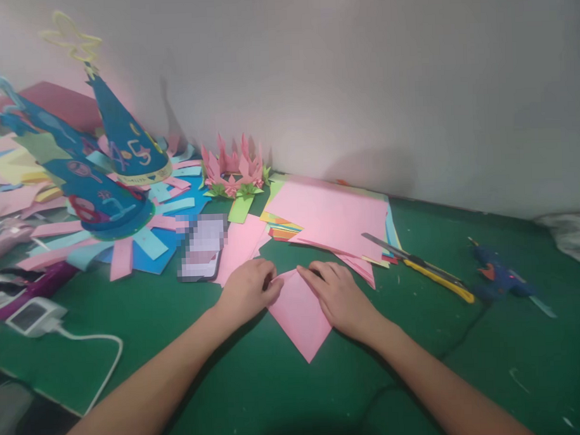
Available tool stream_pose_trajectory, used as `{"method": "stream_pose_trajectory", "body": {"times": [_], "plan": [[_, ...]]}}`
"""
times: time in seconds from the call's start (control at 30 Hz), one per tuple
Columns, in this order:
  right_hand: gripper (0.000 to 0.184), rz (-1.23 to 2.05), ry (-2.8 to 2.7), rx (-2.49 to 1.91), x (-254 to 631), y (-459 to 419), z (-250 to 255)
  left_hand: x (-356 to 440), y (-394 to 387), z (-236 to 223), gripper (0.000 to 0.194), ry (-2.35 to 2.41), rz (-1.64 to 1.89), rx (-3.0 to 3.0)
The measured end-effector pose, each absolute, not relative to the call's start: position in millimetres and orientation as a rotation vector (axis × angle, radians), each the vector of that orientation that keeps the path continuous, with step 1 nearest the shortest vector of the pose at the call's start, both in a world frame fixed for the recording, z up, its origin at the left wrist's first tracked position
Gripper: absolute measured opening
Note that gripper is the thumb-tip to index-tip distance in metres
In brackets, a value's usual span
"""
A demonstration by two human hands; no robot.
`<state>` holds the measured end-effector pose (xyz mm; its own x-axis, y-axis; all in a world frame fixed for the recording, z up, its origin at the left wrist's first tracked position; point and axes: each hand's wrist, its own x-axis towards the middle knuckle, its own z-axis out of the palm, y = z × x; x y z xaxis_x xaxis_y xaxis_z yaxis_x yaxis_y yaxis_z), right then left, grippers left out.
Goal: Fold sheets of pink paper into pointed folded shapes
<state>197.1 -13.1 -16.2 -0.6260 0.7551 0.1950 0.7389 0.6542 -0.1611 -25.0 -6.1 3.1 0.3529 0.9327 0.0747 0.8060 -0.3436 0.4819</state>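
A folded piece of pink paper (303,315) lies on the green table, one corner pointing toward me. My left hand (249,290) has its fingers curled and its thumb pressed on the paper's upper left edge. On the upper right side, my right hand (343,298) closes on the paper, with fingertips near its top corner. The hands partly cover the paper's side edges. Just beyond them lies a stack of pink sheets (332,209) with other colours beneath.
A yellow utility knife (435,276) and a blue glue gun (504,275) with a cord lie to the right. At the left are a phone (203,246), blue cone hats (125,131) with paper strips, and a white cable (118,350). A pink paper crown (234,169) stands near the wall.
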Motion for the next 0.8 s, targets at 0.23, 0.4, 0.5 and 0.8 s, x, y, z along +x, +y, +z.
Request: {"method": "stream_pose_trajectory", "body": {"times": [0.23, 0.4, 0.5, 0.8], "plan": [[0.054, 0.161, -2.573, -1.227, 196.4, -13.8, -15.3, -21.8, -4.5, -0.2, 0.009, 1.151, 0.755, 2.290], [0.047, 0.157, -2.515, -1.234, 197.2, -14.0, -19.3, -21.1, -3.7, -3.6, 0.006, 0.934, 0.795, 2.322], [0.043, 0.169, -2.502, -1.229, 198.0, -13.8, -20.7, -22.5, -2.5, -3.0, 0.017, 0.857, 0.734, 2.387], [0.046, 0.167, -2.571, -1.226, 197.5, -13.3, -15.9, -24.0, -2.9, 8.0, 0.026, 0.938, 0.490, 2.516]]}}
